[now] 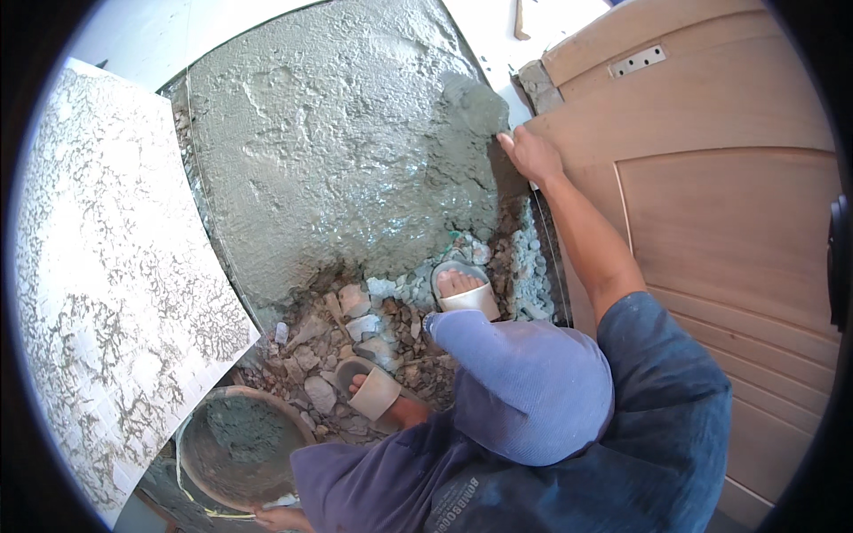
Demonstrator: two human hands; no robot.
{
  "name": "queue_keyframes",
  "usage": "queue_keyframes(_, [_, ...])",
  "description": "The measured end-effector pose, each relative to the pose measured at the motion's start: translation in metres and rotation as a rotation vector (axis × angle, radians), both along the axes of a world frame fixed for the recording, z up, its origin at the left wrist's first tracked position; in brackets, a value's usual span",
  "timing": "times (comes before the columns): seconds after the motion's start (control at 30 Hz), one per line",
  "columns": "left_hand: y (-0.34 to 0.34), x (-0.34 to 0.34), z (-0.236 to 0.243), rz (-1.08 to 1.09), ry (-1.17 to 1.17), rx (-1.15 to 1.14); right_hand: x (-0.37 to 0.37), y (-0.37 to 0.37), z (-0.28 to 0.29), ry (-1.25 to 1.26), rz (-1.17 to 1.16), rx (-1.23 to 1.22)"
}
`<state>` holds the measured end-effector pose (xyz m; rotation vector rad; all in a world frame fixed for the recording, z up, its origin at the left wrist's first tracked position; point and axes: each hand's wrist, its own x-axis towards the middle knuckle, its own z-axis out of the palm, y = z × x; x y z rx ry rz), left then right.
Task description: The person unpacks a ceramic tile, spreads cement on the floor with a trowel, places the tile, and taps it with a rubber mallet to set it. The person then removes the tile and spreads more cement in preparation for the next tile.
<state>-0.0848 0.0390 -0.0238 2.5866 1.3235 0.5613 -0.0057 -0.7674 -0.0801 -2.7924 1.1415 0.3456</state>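
My right hand (530,155) is at the left edge of the light wooden door (720,231), its fingers curled at the edge beside a patch of wet grey mortar (302,133). My left hand (275,518) grips the yellow handle at the lower rim of a round bucket (284,409) with grey mortar inside. My sandalled feet (460,282) are on broken rubble (329,338) at the lower edge of the mortar bed. My bent knee in blue cloth covers part of the ground.
A large speckled, mortar-smeared white sheet (107,266) fills the left side beside the bucket. A thin string runs along the mortar's left edge. Pale surfaces border the mortar at the top, with a small piece of wood (524,16) at top right.
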Motion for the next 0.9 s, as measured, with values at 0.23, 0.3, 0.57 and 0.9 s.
queue_keyframes(0.23, [-0.030, 0.013, -0.005, 0.116, -0.025, 0.033, -0.042, 0.039, 0.032, -0.095, -0.392, 0.730])
queue_keyframes(0.3, [-0.033, 0.014, -0.006, 0.115, -0.018, 0.037, -0.059, 0.047, 0.044, -0.042, -0.427, 0.785])
queue_keyframes(0.57, [-0.033, 0.017, -0.002, 0.073, -0.004, 0.040, 0.026, -0.006, 0.034, -0.252, -0.535, 0.846])
queue_keyframes(0.9, [-0.026, 0.012, -0.004, 0.067, 0.028, 0.019, -0.066, 0.041, 0.035, -0.156, -0.588, 0.842])
